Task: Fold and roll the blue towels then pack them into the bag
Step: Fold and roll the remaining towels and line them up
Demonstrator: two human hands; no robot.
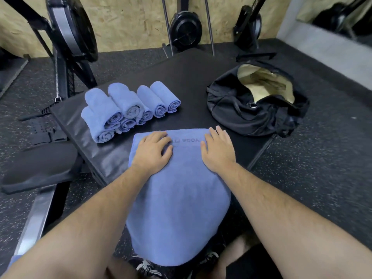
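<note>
Left hand [151,152] and right hand [218,150] lie open, palms flat on the folded towel [177,198], likely smoothing it for rolling. Rolled towels [124,109] stacked near the mat's [191,77] left edge, bag [257,99] open at its right edge, ready for packing.

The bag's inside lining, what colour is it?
Cream or pale beige, against the black bag; seen through its open top in the head view.

Black padded platform [181,77] bearing rolled blue towels [128,109], flat towel [177,188], open black bag [251,109].
</note>
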